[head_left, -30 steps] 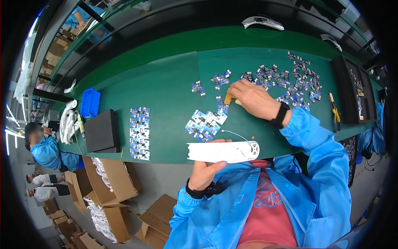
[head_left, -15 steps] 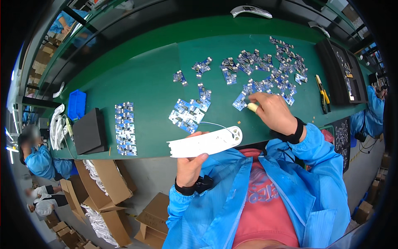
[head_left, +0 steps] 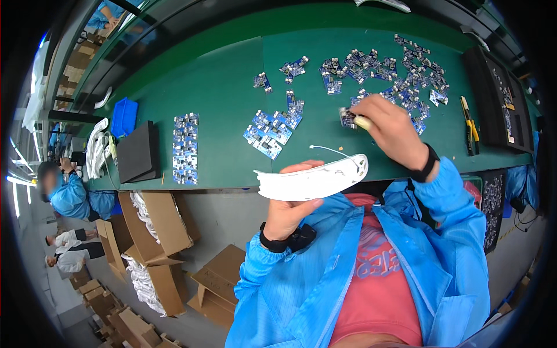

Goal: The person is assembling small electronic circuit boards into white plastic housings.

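Note:
My left hand (head_left: pixel 282 219) is closed around a long, curved white plastic housing (head_left: pixel 307 184), fingers behind and thumb along its near edge. A thin white wire (head_left: pixel 333 150) with a small plug loops out of the housing's right end. Above and to the right, my right hand (head_left: pixel 395 132) pinches a small blue circuit board (head_left: pixel 346 118) between thumb and fingers; a pale yellow cot covers one digit. Just beyond it spreads a loose heap of similar boards (head_left: pixel 415 78). Several boards lie in a cluster (head_left: pixel 270 133) beyond the housing, and others form a neat column (head_left: pixel 185 148) farther left.
Yellow-and-black pliers (head_left: pixel 470 126) lie at the right, beside a black tray (head_left: pixel 476 104). At the left stand a blue bin (head_left: pixel 123 118), a black slab (head_left: pixel 138 152) and more white housings (head_left: pixel 97 152). Open cardboard boxes (head_left: pixel 168 223) sit below the table edge; a co-worker (head_left: pixel 72 196) is far left.
My right hand has picked a circuit board up off the table, tilting it. The housing has turned in my left hand, its edge now more toward me. The whole view has shifted slightly.

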Tool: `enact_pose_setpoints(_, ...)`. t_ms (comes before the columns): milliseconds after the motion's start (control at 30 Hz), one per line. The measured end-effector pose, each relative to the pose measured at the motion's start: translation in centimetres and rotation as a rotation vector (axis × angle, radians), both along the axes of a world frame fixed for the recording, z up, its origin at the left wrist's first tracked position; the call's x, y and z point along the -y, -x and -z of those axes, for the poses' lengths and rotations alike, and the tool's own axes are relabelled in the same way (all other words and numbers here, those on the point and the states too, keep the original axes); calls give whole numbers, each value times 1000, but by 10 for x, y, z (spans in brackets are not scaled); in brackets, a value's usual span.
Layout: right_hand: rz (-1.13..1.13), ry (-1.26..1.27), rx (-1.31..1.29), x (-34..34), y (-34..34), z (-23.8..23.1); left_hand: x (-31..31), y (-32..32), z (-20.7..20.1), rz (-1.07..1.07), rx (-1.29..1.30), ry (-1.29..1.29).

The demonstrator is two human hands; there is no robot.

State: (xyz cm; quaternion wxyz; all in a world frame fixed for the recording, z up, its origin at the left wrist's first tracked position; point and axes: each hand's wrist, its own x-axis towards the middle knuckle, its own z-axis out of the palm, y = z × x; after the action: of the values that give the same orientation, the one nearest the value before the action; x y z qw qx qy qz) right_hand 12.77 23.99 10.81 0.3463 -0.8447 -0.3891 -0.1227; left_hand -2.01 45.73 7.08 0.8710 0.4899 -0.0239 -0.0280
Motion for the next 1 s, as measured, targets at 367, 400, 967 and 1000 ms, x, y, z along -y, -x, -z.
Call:
enact_pose_setpoints(367, -130, -136, 68, 17, 73, -22, 56, -24, -7, 131, 56, -117)
enact_pose_setpoints(400, -125, -119, 96, 18, 73, -21, 58, -26, -8, 150, 18, -103)
enact_pose_setpoints(967, -104, -63, 100, 18, 74, -12, 56, -29, -19, 249, -163, 6)
enact_pose_setpoints(1000, -77, -54, 85, 17, 75, -12, 56, -29, -19, 237, -196, 14)
